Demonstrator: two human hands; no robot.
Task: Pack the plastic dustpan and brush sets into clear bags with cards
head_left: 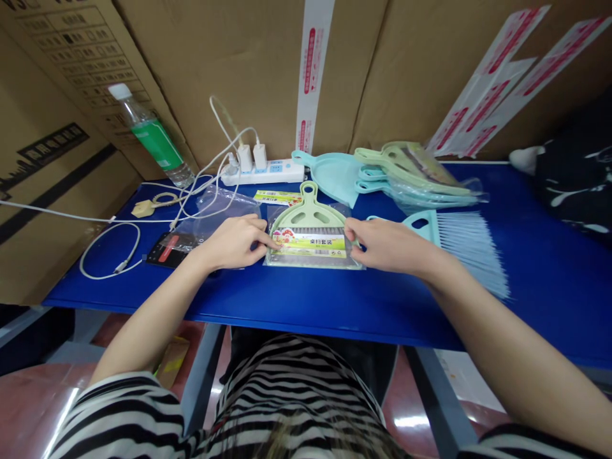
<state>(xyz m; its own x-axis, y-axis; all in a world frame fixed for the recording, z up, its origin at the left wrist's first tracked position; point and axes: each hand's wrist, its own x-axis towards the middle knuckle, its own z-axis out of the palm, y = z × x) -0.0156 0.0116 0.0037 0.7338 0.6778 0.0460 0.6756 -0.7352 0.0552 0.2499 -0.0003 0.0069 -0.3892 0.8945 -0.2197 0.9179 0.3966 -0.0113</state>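
A green dustpan [308, 210] lies flat on the blue table [287, 293] in front of the person, its looped handle pointing away from the striped top [296, 395]. It sits inside a clear bag [354, 264] together with a brush with grey bristles [306, 260] and a yellow and white label [318, 242].

The left hand [236, 242] is at the green dustpan's left side, forefinger stretched out onto the label's left end, the other fingers curled. The right hand [382, 245] is at its right side, thumb and forefinger bent close together at the bag's edge. Whether either hand grips the plastic, one cannot tell.

Just behind the green dustpan lies a second label [280, 196]; farther behind are a power strip [289, 171] with white plugs and a blue dustpan [337, 173]. Behind it to the right is a pile of bagged dustpans [415, 172], and a blue brush [471, 248] lies to its right, partly hidden by the right hand. To its left are a phone [168, 250], a loose plastic sheet [229, 204], tangled white cables [136, 245] and, farther back, a tilted bottle [155, 143].
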